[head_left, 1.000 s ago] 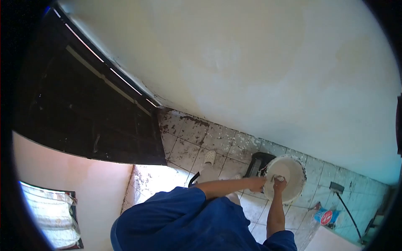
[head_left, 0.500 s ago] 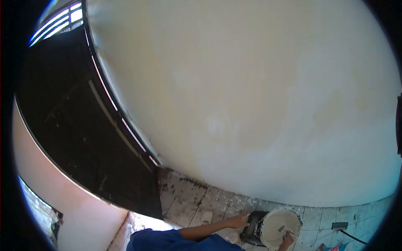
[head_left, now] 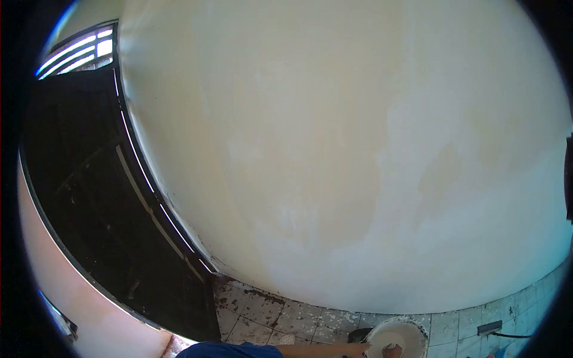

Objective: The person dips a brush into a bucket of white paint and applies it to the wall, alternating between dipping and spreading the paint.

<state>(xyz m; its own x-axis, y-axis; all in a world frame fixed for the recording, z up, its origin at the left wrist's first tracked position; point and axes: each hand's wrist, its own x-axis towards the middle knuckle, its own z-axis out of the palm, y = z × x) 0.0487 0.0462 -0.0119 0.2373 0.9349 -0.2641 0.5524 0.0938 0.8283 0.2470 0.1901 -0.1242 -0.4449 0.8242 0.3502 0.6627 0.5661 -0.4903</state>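
At the bottom edge stands a round white bucket point(head_left: 422, 340) with pale, creamy stuff inside and a smeared rim. My left hand point(head_left: 360, 350) is at the bucket's left rim and seems to grip it, though the fingers barely show. Inside the bucket, low in the picture, is my right hand point(head_left: 392, 351), closed on a small flat hand tool that is mostly hidden now. A blue sleeve point(head_left: 230, 351) covers my upper left arm. Partly behind the left forearm, a dark object point(head_left: 358, 335) touches or nearly touches the bucket.
A large cream wall point(head_left: 310, 149) with whiter patches rises ahead. To the left is a dark door point(head_left: 89, 191) with a barred window point(head_left: 83, 53). Spattered floor tiles point(head_left: 298, 319) run along the wall. A dark flat-headed tool point(head_left: 489, 327) with a thin handle lies at right.
The view has tilted up, so bucket and arms sit lower in the picture. My left hand has moved from the dark object to the bucket's rim. My right hand is deeper inside the bucket.
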